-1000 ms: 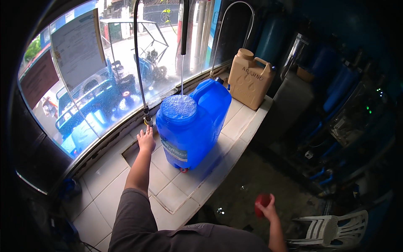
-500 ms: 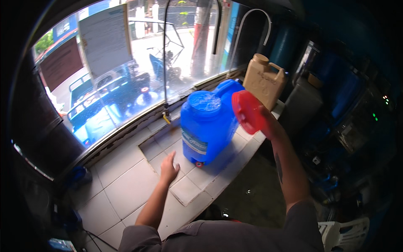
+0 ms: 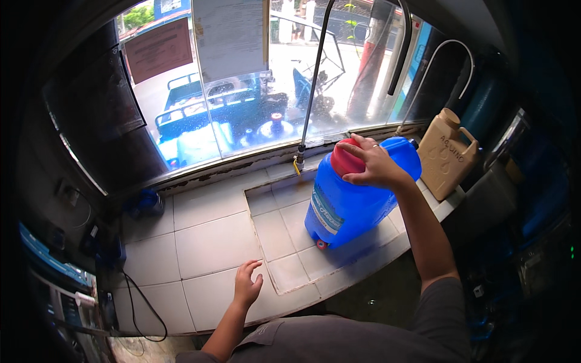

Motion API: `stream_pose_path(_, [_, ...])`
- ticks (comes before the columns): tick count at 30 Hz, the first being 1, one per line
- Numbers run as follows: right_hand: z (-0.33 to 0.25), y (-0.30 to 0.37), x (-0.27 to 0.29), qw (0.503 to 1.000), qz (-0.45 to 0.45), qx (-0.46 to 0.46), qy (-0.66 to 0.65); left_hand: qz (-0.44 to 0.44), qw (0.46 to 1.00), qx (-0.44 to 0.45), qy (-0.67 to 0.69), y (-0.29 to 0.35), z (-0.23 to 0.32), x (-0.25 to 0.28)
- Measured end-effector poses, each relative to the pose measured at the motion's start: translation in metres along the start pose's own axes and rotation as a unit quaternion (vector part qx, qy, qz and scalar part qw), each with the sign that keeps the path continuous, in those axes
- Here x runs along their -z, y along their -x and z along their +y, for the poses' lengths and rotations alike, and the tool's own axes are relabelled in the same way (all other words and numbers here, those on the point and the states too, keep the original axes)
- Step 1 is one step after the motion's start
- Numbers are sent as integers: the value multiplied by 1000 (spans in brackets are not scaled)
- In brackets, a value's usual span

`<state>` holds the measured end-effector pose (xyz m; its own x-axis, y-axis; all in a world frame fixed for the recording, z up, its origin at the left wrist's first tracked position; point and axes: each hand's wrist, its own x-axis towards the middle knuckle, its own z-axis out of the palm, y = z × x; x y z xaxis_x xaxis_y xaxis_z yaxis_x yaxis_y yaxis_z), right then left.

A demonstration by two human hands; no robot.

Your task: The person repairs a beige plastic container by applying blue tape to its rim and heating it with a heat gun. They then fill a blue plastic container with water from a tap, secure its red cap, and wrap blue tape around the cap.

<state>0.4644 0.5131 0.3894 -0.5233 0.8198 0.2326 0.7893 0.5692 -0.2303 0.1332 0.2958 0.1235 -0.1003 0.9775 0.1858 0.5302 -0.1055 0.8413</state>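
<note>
A blue plastic water jug (image 3: pixel 357 209) with a label and a small red-ringed outlet low on its front stands upright in the shallow tiled recess of the counter. Its wide mouth is covered by a red screw cap (image 3: pixel 342 162). My right hand (image 3: pixel 380 164) lies over this cap from the right, fingers curled around its rim and thumb at the near side. How far the cap is threaded on, I cannot tell. Well to the left of the jug, my left hand (image 3: pixel 247 285) hovers above the counter tiles, holding nothing, with fingers and thumb apart.
A tan jerrycan (image 3: pixel 446 158) stands behind the blue jug at the right. A tap with a yellow lever (image 3: pixel 298 163) and an upright pipe rise by the window. Across the white tiled counter (image 3: pixel 209 245), a black cable (image 3: pixel 148 314) runs at the lower left.
My right hand has brought the red cap from beside the jug onto its mouth, which was uncovered before. The view has swung left. My left hand remains empty.
</note>
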Motion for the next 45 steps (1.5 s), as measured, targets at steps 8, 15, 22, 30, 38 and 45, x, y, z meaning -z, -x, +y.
stream_pose_path(8, [41, -13, 13, 978, -64, 182, -76, -19, 1000, -22, 0, -19, 58, -75])
stream_pose_path(15, [48, -57, 11, 891, -195, 301, -279, 3, 1000, 0, 20, -19, 94, -106])
stream_pose_path(22, [25, -54, 16, 720, -317, 275, -554, 48, 999, 11, 8, -12, 107, -113])
stream_pose_path(30, [123, -8, 64, 989, -132, 46, -40, 71, 996, 43, 10, 0, 107, -110])
stream_pose_path(38, [129, 18, -4, 941, 268, 163, 129, 21, 994, 53, 91, -49, 74, -146])
stream_pose_path(45, [120, 105, 10, 939, 274, 188, 83, -33, 912, 286, 293, -114, 0, -220])
